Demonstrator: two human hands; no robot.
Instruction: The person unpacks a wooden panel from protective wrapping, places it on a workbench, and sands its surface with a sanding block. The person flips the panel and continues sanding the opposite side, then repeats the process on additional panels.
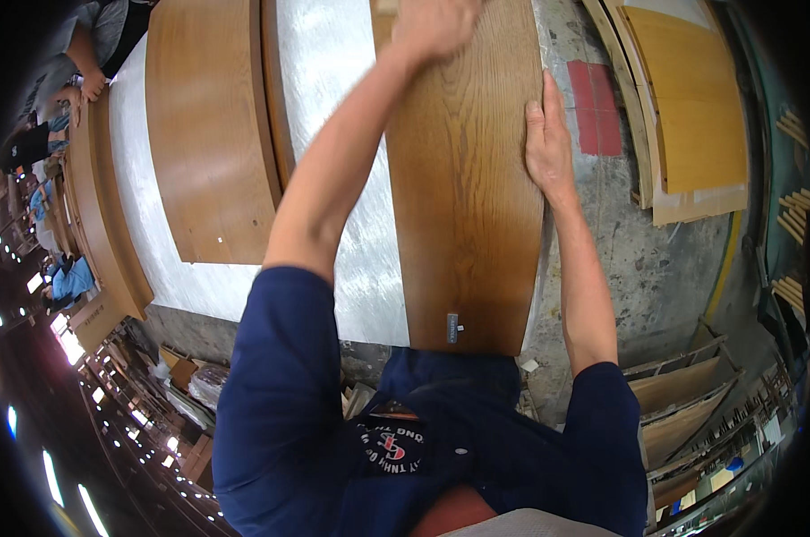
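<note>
In front of me lies a long brown wooden panel [468, 206] with visible grain, its near end by my waist. A small grey label [451, 328] sits on that end. My left hand [436, 27] is over the panel's far part at the top of the picture, fingers closed. Something pale beige shows beside it, too cut off to name. Along the panel's right edge rests my right hand [550, 148], its fingers stretched out and thumb apart, touching the edge.
White foam-like sheeting [360, 259] covers the surface left of the panel. Another brown panel [208, 134] lies on it. Lighter yellowish boards [696, 98] stand at the right. A co-worker's hands [87, 89] are at the far left. Wooden racks [682, 403] stand lower right.
</note>
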